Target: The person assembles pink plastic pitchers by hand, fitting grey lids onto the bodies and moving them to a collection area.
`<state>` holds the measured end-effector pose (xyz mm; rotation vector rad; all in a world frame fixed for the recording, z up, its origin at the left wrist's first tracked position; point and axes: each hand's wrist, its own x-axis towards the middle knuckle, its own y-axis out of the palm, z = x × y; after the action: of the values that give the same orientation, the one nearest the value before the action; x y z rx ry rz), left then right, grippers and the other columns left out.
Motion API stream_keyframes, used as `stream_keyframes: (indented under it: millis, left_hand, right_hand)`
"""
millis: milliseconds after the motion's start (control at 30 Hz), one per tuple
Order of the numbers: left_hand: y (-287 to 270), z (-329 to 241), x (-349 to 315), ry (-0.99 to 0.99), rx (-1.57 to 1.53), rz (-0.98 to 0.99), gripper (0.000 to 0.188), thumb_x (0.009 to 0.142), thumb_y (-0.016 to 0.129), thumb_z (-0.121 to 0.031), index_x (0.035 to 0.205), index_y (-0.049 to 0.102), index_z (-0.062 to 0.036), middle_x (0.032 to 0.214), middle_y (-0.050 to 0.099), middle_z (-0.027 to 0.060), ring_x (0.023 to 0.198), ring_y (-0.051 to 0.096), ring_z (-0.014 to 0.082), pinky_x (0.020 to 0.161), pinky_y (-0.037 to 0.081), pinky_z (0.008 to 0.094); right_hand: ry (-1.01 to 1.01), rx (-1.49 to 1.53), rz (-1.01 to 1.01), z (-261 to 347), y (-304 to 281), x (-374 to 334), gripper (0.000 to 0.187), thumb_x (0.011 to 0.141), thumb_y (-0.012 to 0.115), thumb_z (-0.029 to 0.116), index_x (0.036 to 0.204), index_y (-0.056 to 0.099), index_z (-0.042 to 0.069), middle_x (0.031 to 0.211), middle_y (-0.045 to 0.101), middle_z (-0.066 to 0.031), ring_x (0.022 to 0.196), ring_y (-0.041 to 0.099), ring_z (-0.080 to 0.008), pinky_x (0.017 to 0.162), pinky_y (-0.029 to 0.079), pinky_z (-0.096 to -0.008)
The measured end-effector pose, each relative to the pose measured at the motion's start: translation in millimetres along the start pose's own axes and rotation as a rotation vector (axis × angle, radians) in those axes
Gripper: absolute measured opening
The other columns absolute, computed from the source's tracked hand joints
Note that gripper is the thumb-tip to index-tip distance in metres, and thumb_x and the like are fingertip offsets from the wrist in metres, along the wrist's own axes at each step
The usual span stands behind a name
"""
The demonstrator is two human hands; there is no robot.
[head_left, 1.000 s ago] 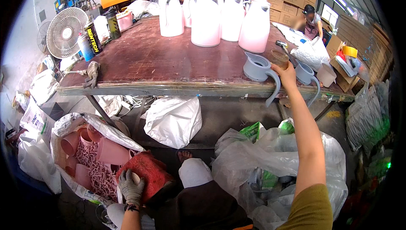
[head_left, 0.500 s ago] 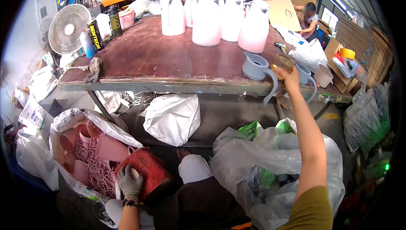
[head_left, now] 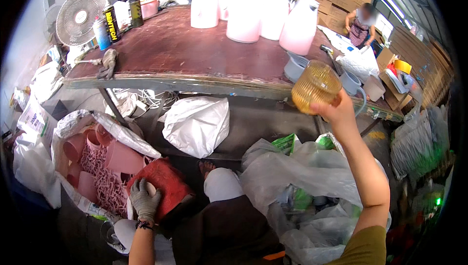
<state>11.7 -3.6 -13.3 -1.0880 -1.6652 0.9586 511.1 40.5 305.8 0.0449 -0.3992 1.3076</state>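
Note:
My right hand (head_left: 336, 114), bare, grips an amber ribbed glass (head_left: 317, 87), lifted in front of the table's near right edge and tilted with its rim toward the far right. Behind the glass, partly hidden, stands a grey pitcher top (head_left: 294, 66); another grey top with a handle (head_left: 352, 84) is right of it. Low at the left, my left hand (head_left: 145, 199) wears a grey glove and rests against a red cloth-like bundle (head_left: 163, 187). Its fingers curl about a small pale round piece (head_left: 151, 189), whose kind I cannot make out.
Several white-to-pink jugs (head_left: 243, 16) stand on the dark red table (head_left: 170, 55). An open sack (head_left: 58, 148) holds pink cups and strips at left. A clear plastic bag (head_left: 292, 167) lies at right. Two people are beyond the table. A fan (head_left: 80, 16) stands far left.
My right hand has brought the amber glass up off the table, closer to me. My left hand stays by the red bundle. The view has shifted slightly; the person at far right stands more upright.

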Motion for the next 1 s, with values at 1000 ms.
stream_keyframes:
  millis: [1000]
  left_hand:
    - [-4.4,1.2,3.4,-0.046,-0.029,0.04,0.072,0.067,0.073,-0.049,0.126,0.054,-0.0135,0.133,0.048,0.0176,0.123,0.043,0.0356,0.099,0.035,0.0512]
  right_hand:
    - [-0.502,-0.207,0.797,81.0,166.7,-116.7,0.072,0.063,0.089,0.028,0.118,0.056,-0.004,0.113,0.06,-0.0158,0.103,0.058,-0.0235,0.086,0.049,-0.0307]
